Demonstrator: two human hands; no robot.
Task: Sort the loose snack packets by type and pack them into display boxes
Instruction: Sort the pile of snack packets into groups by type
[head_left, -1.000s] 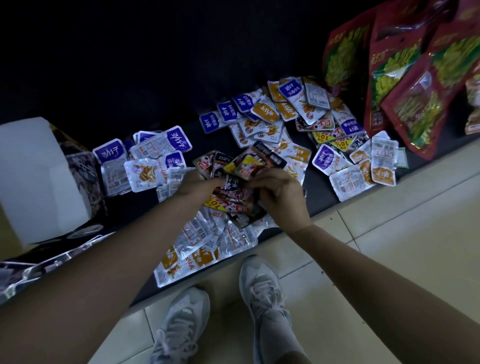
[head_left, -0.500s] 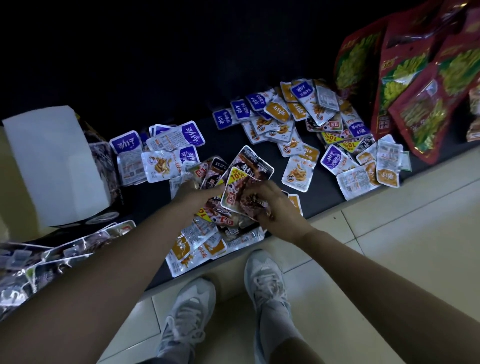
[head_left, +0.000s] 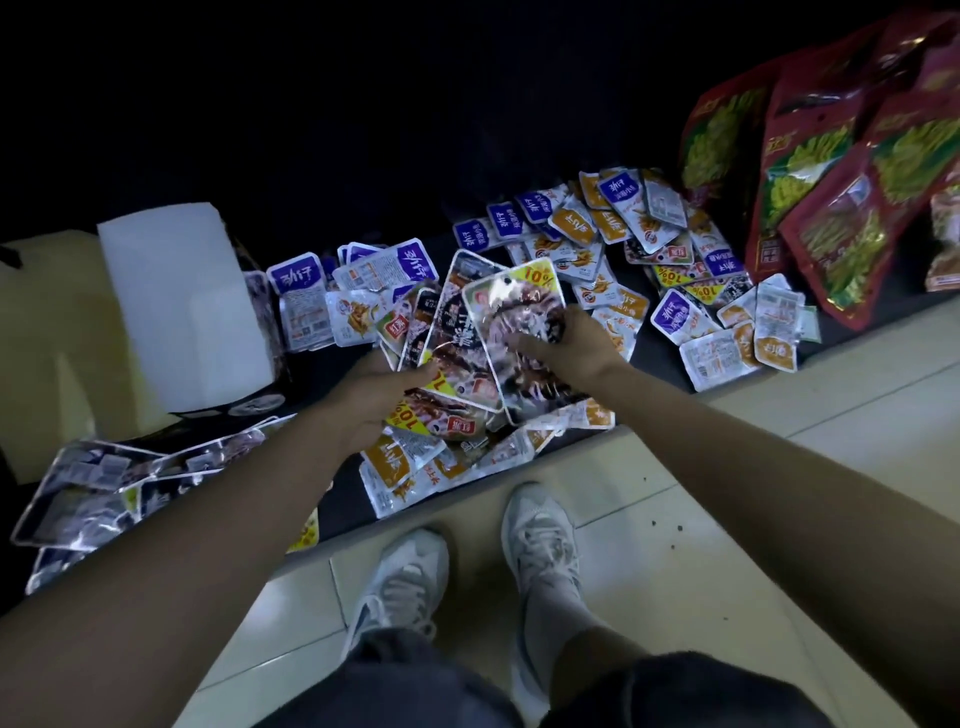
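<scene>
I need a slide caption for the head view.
Left hand and right hand hold dark snack packets over scattered small packets.

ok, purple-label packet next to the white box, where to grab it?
Probably pinch its near edge, coming from the front. The purple-label packet lies flat; the white box crowds its left, other packets its right; only the near edge meets bare shelf.
</scene>
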